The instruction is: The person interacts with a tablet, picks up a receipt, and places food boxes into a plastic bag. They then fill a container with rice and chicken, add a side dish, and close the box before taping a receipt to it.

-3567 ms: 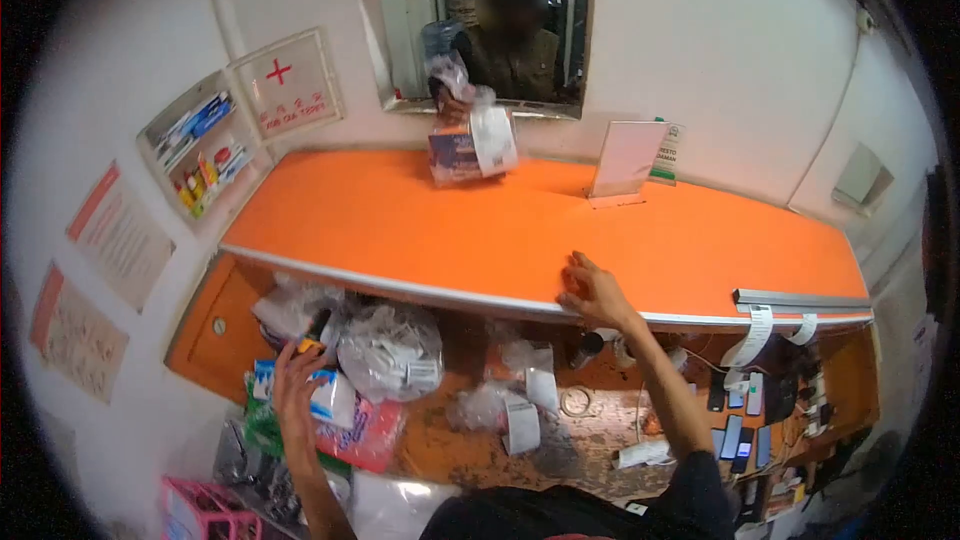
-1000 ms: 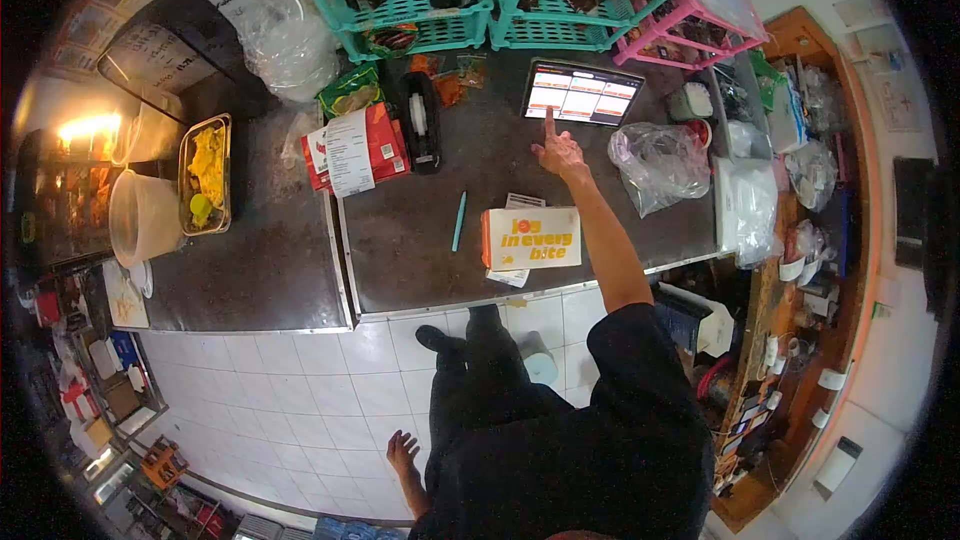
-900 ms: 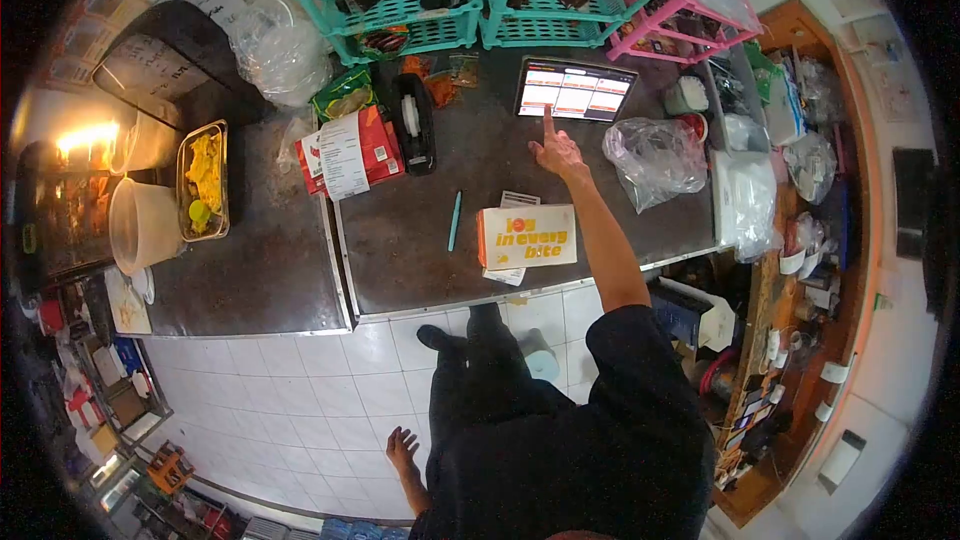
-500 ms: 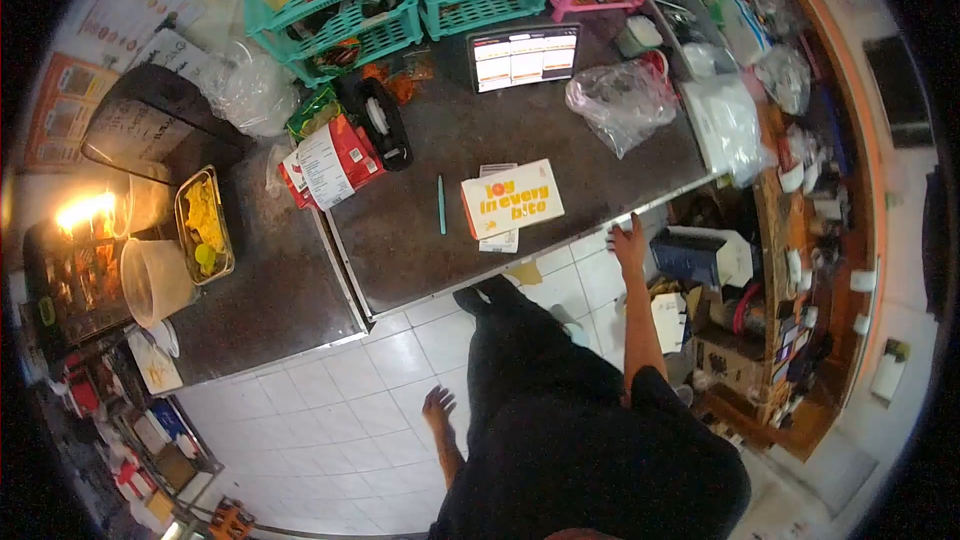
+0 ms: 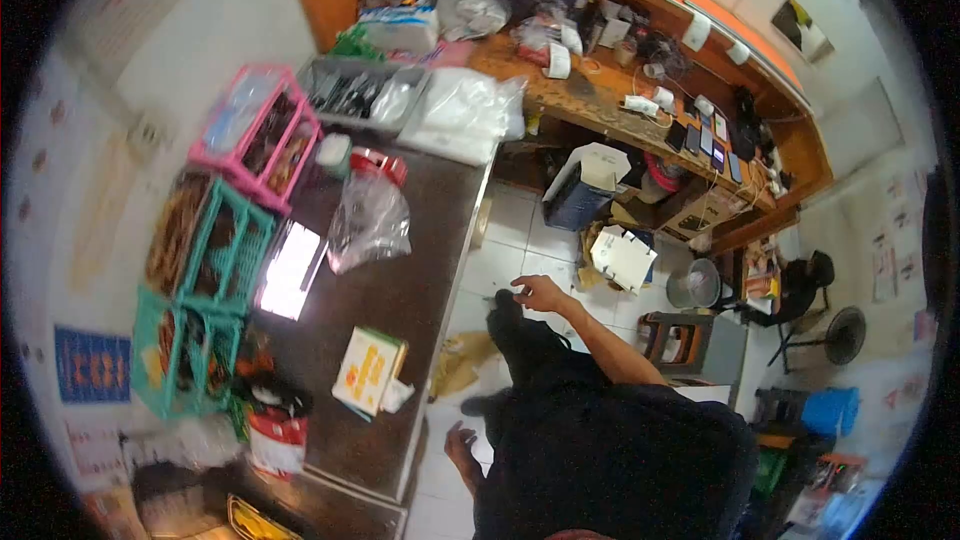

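My right hand [image 5: 540,293] hangs in the air over the tiled floor, to the right of the dark counter [image 5: 425,275]. Its fingers are loosely bent and apart, and nothing shows in them. Lower down, my left hand [image 5: 464,448] is at my side near the counter's edge, fingers spread and holding nothing. The closest item to it on the counter is a white carton [image 5: 368,372] with yellow lettering, lying on papers. Further back are a crumpled clear plastic bag [image 5: 372,225] and a lit tablet [image 5: 290,272].
Teal baskets [image 5: 225,245] and a pink rack [image 5: 258,140] line the wall side. White plastic bags [image 5: 462,118] lie at the counter's far end. Beyond stands a wooden shelf [image 5: 590,100] with phones. A dark blue box [image 5: 578,202] and a bin [image 5: 694,285] are on the floor.
My view has swung to the right, bringing the wooden shelf and floor items forward. My right hand has come away from the counter's edge. My left hand stays low and empty.
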{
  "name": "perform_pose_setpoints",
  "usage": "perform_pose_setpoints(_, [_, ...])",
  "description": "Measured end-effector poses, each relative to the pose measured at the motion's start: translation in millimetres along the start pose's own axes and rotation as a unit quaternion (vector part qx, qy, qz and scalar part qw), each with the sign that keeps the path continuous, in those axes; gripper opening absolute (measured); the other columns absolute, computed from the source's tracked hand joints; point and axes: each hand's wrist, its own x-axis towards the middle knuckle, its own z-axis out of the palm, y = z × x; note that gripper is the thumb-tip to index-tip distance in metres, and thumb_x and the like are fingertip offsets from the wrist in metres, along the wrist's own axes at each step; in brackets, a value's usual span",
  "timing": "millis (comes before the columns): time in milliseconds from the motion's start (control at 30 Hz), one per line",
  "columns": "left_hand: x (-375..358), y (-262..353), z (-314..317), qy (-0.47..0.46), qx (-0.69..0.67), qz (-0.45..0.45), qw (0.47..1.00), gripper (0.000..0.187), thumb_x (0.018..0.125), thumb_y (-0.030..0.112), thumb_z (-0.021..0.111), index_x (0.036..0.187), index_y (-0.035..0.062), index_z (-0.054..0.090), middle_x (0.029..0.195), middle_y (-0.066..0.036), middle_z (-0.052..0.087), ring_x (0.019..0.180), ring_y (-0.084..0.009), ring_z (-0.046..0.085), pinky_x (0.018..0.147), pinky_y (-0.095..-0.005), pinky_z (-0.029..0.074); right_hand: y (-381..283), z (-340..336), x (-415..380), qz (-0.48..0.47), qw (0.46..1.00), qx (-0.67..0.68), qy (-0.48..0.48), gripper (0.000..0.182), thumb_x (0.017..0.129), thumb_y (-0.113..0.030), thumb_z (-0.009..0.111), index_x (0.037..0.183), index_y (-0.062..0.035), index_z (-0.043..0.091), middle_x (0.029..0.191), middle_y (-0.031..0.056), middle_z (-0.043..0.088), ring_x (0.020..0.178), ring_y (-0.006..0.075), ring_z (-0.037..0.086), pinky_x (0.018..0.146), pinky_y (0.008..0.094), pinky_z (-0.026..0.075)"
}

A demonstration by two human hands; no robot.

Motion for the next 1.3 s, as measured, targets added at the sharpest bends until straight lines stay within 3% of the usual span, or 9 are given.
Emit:
perform_pose_setpoints(167, [87, -11, 43, -0.032, 0.032, 0.023, 0.999, 0.037, 0.098, 0.029, 0.052, 0.118, 0.0000, 0.063, 0.084, -0.009, 0.068, 0.078, -0.0213, 0.067, 0.068, -0.0333, 0.056, 35, -88, 74, 0.141, 0.974, 0.175, 0.009, 0.040, 0.089, -0.020, 0.068, 0.124, -0.0019, 0.062, 0.084, 0.0108, 0.072, 0.063, 0.0158, 0.068, 0.059, 0.0303, 0.055])
perform_pose_setpoints(267, [161, -99, 51, -0.003, 0.047, 0.225, 0.973, 0.034, 0.098, 0.025, 0.050, 0.110, -0.0016, 0.068, 0.096, -0.015, 0.072, 0.086, -0.0223, 0.069, 0.074, -0.0344, 0.057, 83, -119, 153, 0.159, 0.929, 0.333, -0.011, 0.032, 0.091, -0.012, 0.063, 0.122, -0.0023, 0.063, 0.089, 0.0091, 0.072, 0.070, 0.0156, 0.067, 0.058, 0.0306, 0.054])
perform_pose_setpoints(367, [81, 17, 184, 0.124, 0.000, -0.033, 0.992, 0.031, 0.099, 0.026, 0.053, 0.110, 0.0011, 0.067, 0.090, -0.008, 0.070, 0.080, -0.0160, 0.066, 0.068, -0.0296, 0.053, 81, -129, 184, 0.118, 0.947, 0.265, -0.136, 0.029, 0.095, -0.014, 0.059, 0.122, -0.0038, 0.062, 0.091, 0.0069, 0.070, 0.074, 0.0144, 0.065, 0.063, 0.0303, 0.053])
perform_pose_setpoints(533, [49, 47, 278, 0.267, -0.064, -0.061, 0.960, 0.033, 0.097, 0.028, 0.060, 0.114, 0.0003, 0.066, 0.091, -0.007, 0.069, 0.081, -0.0135, 0.063, 0.070, -0.0278, 0.051, -12, -102, 312, -0.075, 0.924, 0.189, -0.324, 0.030, 0.095, -0.016, 0.062, 0.125, -0.0092, 0.061, 0.091, 0.0053, 0.070, 0.082, 0.0132, 0.066, 0.068, 0.0285, 0.053])
perform_pose_setpoints(767, [9, 11, 321, 0.412, -0.251, -0.066, 0.874, 0.033, 0.098, 0.026, 0.057, 0.117, 0.0005, 0.065, 0.098, -0.012, 0.069, 0.088, -0.0211, 0.068, 0.076, -0.0332, 0.055, -148, 38, 282, -0.266, 0.847, 0.047, -0.458, 0.040, 0.090, -0.019, 0.070, 0.127, -0.0064, 0.059, 0.092, 0.0093, 0.070, 0.083, 0.0167, 0.068, 0.074, 0.0312, 0.054])
perform_pose_setpoints(900, [-6, -6, 310, 0.440, -0.300, -0.085, 0.842, 0.032, 0.097, 0.026, 0.059, 0.117, 0.0012, 0.065, 0.099, -0.012, 0.068, 0.089, -0.0204, 0.067, 0.076, -0.0329, 0.055, -207, 78, 239, -0.196, 0.851, 0.072, -0.481, 0.071, 0.082, -0.032, 0.079, 0.140, -0.0061, 0.048, 0.119, 0.0178, 0.062, 0.100, 0.0242, 0.065, 0.080, 0.0366, 0.055])
perform_pose_setpoints(1033, [-2, 28, 242, 0.527, -0.252, -0.019, 0.811, 0.026, 0.095, 0.011, 0.057, 0.117, -0.0006, 0.063, 0.099, -0.009, 0.068, 0.087, -0.0162, 0.064, 0.075, -0.0290, 0.051, -255, 110, 194, -0.447, 0.811, 0.025, -0.376, 0.104, 0.067, -0.038, 0.088, 0.149, -0.0080, 0.032, 0.149, 0.0222, 0.034, 0.136, 0.0392, 0.037, 0.110, 0.0502, 0.038])
perform_pose_setpoints(1167, [28, 87, 111, 0.562, -0.101, 0.156, 0.806, 0.033, 0.098, 0.012, 0.057, 0.129, 0.0000, 0.055, 0.116, -0.009, 0.063, 0.104, -0.0177, 0.059, 0.086, -0.0307, 0.048, -259, 143, 159, -0.404, 0.826, -0.055, -0.390, 0.103, 0.066, -0.035, 0.087, 0.149, -0.0092, 0.032, 0.153, 0.0220, 0.028, 0.139, 0.0427, 0.030, 0.116, 0.0524, 0.028])
perform_pose_setpoints(1300, [34, 150, 53, 0.532, -0.070, 0.130, 0.834, 0.039, 0.096, 0.007, 0.054, 0.134, -0.0006, 0.050, 0.123, -0.013, 0.059, 0.115, -0.0205, 0.055, 0.099, -0.0355, 0.043, -256, 146, 153, -0.372, 0.853, -0.034, -0.365, 0.096, 0.070, -0.031, 0.084, 0.149, -0.0082, 0.033, 0.154, 0.0223, 0.027, 0.138, 0.0437, 0.032, 0.113, 0.0533, 0.031])
